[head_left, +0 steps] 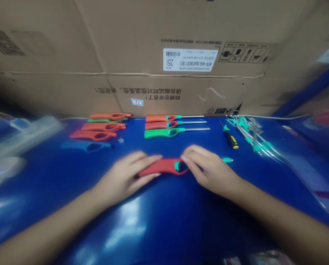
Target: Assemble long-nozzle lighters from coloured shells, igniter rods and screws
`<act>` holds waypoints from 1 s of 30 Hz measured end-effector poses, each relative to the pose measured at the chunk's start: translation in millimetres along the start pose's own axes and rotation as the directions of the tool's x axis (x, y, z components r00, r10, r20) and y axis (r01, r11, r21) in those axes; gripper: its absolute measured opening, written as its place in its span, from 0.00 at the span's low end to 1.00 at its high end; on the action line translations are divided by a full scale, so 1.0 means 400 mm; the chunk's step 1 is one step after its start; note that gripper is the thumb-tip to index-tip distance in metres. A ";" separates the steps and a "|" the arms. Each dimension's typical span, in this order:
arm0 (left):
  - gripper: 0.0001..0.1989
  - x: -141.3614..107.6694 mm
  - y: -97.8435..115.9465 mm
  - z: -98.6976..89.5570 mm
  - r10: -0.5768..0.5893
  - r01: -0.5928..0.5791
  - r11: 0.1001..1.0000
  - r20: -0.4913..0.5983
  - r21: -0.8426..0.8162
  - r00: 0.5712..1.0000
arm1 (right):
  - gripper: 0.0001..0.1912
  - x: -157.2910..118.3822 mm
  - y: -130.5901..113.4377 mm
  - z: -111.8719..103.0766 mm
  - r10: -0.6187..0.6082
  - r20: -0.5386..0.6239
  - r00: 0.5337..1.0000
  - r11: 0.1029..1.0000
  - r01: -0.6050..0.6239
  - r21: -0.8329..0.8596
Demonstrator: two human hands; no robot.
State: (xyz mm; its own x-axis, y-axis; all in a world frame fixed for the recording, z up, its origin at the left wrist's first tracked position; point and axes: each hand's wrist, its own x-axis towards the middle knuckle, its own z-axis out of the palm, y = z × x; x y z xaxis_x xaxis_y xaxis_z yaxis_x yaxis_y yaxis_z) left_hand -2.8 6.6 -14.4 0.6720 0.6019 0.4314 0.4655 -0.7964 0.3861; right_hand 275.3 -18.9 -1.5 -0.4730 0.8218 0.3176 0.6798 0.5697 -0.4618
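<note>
A red gas lighter [158, 167] with a teal trigger is held level between my hands over the blue table. My left hand [128, 169] grips its rear end, thumb below and fingers above. My right hand [208, 167] is closed at its front end, near the trigger loop, and its fingers cover that end. Just past my right hand a small teal piece [227, 160] shows; whether it belongs to something in that hand, I cannot tell. Beyond my hands lie an orange lighter [156, 118], a red one [158, 125] and a green one [157, 133], each with a metal rod.
Several rodless orange lighter bodies [94, 135] and a blue one [84, 145] lie at left. At right are a black-and-yellow screwdriver [231, 140] and a bundle of metal rods with teal ends [255, 140]. A cardboard wall [125, 48] closes off the back; a white power strip [34, 134] sits far left.
</note>
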 end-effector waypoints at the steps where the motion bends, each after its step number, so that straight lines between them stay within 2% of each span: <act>1: 0.19 0.000 0.001 0.000 -0.003 0.003 1.000 0.005 0.004 1.000 | 0.13 -0.001 -0.002 -0.003 -0.017 0.008 1.000 1.000 0.017 -0.010; 5: 0.16 0.002 0.003 0.001 0.007 -0.006 1.000 0.046 -0.029 0.999 | 0.19 -0.003 -0.006 -0.010 -0.131 0.093 0.987 0.982 0.143 -0.127; 8: 0.15 0.004 0.005 0.001 0.033 -0.028 0.998 0.096 -0.050 0.995 | 0.20 -0.004 -0.006 -0.008 -0.208 0.123 0.970 0.954 0.229 -0.193; 12: 0.15 0.006 0.008 0.003 0.059 -0.051 0.997 0.145 -0.058 0.988 | 0.16 -0.001 -0.008 -0.006 -0.264 0.123 0.957 0.960 0.272 -0.059; 15: 0.14 0.007 0.009 0.004 0.079 -0.066 0.995 0.161 -0.080 0.984 | 0.14 0.001 -0.009 -0.005 -0.285 0.115 0.952 0.958 0.285 0.017; 19: 0.14 0.008 0.009 0.002 0.086 -0.079 0.995 0.147 -0.057 0.985 | 0.12 0.001 -0.009 0.000 -0.266 0.090 0.960 0.964 0.267 -0.002; 23: 0.14 0.011 0.005 -0.003 0.095 -0.092 0.995 0.129 -0.026 0.987 | 0.11 -0.002 -0.010 0.006 -0.249 0.010 0.969 0.968 0.249 -0.020; 30: 0.13 0.005 0.005 0.003 0.078 -0.072 0.996 0.129 -0.055 0.989 | 0.06 -0.004 -0.013 0.008 -0.251 -0.051 0.967 0.967 0.252 0.031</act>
State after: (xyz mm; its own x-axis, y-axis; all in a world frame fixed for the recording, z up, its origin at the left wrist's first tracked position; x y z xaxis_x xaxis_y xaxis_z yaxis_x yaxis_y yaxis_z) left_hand 0.2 6.1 -14.0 0.7750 0.5251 0.3517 0.3837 -0.8332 0.3983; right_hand 270.9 -23.3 -2.3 -0.5991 0.6518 0.4650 0.5206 0.7583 -0.3923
